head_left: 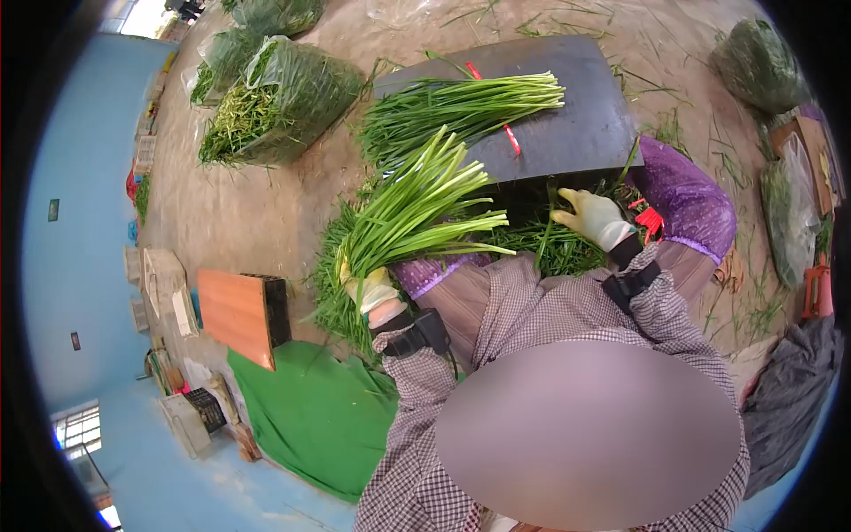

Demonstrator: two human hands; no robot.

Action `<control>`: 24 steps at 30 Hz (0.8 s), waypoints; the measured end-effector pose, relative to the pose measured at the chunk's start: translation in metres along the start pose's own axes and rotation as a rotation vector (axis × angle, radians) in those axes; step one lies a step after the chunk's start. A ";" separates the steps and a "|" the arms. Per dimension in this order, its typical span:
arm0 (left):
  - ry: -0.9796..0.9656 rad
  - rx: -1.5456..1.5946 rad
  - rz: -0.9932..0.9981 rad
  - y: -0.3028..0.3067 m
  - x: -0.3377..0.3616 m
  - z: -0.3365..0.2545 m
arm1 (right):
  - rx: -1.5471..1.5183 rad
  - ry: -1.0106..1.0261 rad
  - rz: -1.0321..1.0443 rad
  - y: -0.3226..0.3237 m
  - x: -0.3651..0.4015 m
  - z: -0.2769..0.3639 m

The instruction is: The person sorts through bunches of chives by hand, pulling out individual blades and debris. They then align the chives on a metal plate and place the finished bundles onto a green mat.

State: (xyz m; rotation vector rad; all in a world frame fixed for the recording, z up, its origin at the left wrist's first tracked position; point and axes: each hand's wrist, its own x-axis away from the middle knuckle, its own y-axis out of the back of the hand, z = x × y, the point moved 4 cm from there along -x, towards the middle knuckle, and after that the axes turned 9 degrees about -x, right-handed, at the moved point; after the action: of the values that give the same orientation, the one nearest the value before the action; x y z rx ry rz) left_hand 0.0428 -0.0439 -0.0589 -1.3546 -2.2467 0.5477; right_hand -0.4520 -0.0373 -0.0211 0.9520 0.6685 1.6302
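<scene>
The left hand [372, 291] was closed round one end of a bunch [417, 213]. The bunch's long axis ran forward and to the right from the fist, its free ends fanned toward the table [576, 97]. The right hand [592, 217] lay on loose greens [541, 244] just right of the bunch; whether it gripped any could not be told. Beyond both hands a tied bundle [461, 106] lay crosswise on the table.

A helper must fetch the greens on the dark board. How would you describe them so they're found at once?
On the dirt floor ahead lies a dark flat board. The bunch of greens rests across it, untouched, unlike the held bunch in the left hand. It alone lies over a red ribbon.
</scene>
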 end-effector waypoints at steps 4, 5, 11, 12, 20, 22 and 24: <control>-0.044 -0.092 -0.011 -0.021 0.016 -0.011 | -0.690 0.283 -0.240 0.008 -0.040 0.078; -0.046 -0.115 -0.008 -0.023 0.015 -0.012 | -0.879 0.282 -0.134 0.006 -0.049 0.097; -0.075 -0.208 -0.081 -0.044 0.022 -0.020 | -1.187 0.226 0.185 -0.017 -0.073 0.133; -0.073 -0.218 -0.076 -0.046 0.023 -0.020 | -1.252 0.250 0.146 -0.016 -0.072 0.135; 0.020 -0.091 -0.074 -0.045 0.021 -0.017 | -1.861 0.057 -0.119 0.001 -0.039 0.133; -0.031 -0.170 -0.084 -0.039 0.020 -0.014 | -2.128 0.212 -0.088 0.007 -0.042 0.103; -0.063 -0.175 -0.054 -0.039 0.021 -0.013 | -2.147 0.182 -0.090 0.016 -0.030 0.062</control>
State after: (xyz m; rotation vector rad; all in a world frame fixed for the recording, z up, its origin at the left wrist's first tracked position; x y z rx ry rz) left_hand 0.0134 -0.0408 -0.0231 -1.3722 -2.4225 0.3880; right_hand -0.4042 -0.0731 0.0174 -0.7960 -0.9547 1.3401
